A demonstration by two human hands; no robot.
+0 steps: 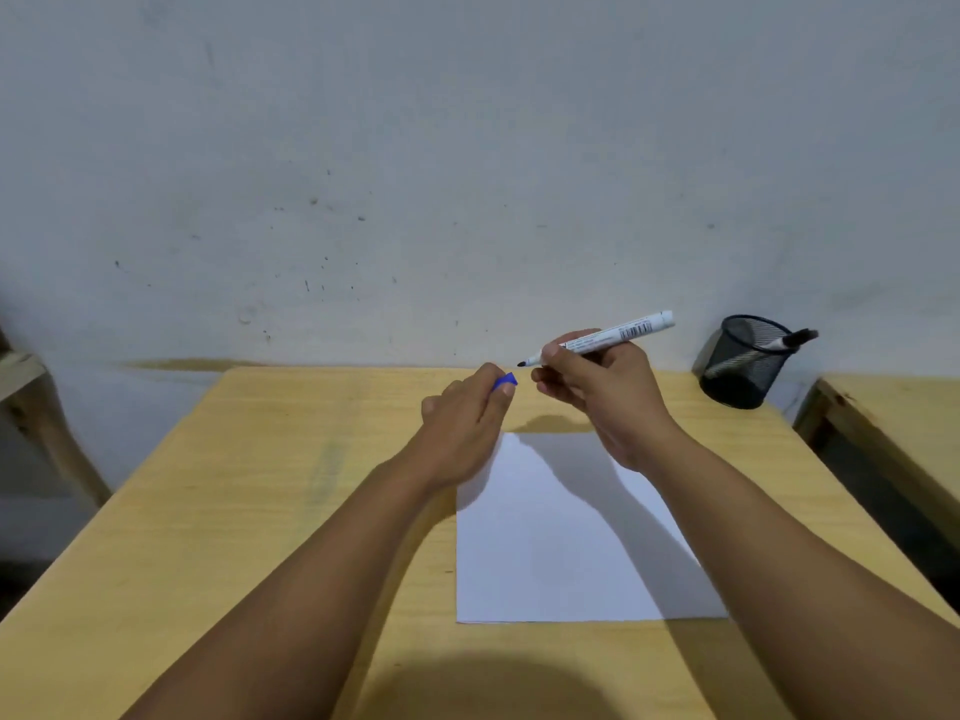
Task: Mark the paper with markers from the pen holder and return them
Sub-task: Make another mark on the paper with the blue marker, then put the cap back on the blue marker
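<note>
A blank white paper lies on the wooden table in front of me. Above its far edge, my right hand grips a white marker, uncapped, with its dark tip pointing left. My left hand sits just left of that tip, fingers pinched on the blue cap. The cap and the tip are a short gap apart. A black mesh pen holder stands at the table's far right corner, with a black-capped marker leaning in it.
A pale wall rises right behind the table. Another wooden table edge is at the right, separated by a narrow gap. A wooden frame stands at the left.
</note>
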